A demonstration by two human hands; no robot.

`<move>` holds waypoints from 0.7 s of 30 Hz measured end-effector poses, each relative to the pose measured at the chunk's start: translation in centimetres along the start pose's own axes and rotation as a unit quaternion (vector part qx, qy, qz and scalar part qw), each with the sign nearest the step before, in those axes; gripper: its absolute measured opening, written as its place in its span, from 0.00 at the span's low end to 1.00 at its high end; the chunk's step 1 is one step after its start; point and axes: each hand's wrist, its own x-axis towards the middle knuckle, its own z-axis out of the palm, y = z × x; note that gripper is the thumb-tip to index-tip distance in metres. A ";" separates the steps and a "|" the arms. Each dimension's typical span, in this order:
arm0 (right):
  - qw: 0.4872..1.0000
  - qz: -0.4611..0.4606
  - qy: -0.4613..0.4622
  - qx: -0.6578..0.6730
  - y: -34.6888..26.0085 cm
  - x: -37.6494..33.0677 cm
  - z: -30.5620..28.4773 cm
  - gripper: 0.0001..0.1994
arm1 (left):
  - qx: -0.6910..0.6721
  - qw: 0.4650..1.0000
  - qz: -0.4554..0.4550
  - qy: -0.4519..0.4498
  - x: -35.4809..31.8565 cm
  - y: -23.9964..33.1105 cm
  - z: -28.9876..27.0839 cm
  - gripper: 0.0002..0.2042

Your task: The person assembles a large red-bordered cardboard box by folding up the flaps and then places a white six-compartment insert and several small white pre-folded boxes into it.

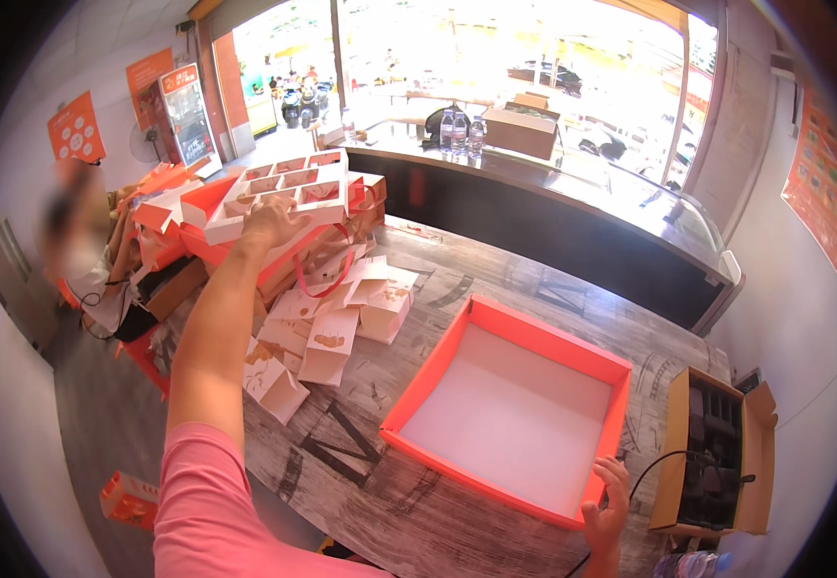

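With my left arm stretched forward, my left hand [276,222] is closed on the near edge of a white divider tray [230,232] with several compartments. The tray rests on top of stacked orange boxes [208,198] at the far left of the table. A shallow orange box [555,347] with a pale, bare inside lies before me on the right. Beside its near right corner is my right hand [608,501], fingers loosely curled and apart, with nothing visible in it. Whether it touches the box's wall is hard to tell.
Several white folded cartons [330,342] lie on the wood-patterned table [341,472], beside a red ribbon handle [327,289]. A brown cardboard box [674,482] with black items and a cable stands at right. Another person [100,279] sits at left. Water bottles [460,135] top the far counter.
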 end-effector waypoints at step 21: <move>1.000 -0.015 0.008 0.011 -0.3 0.4 0.0 0.34 | -0.429 0.881 0.114 0.161 -0.5 -0.4 -9.0 0.17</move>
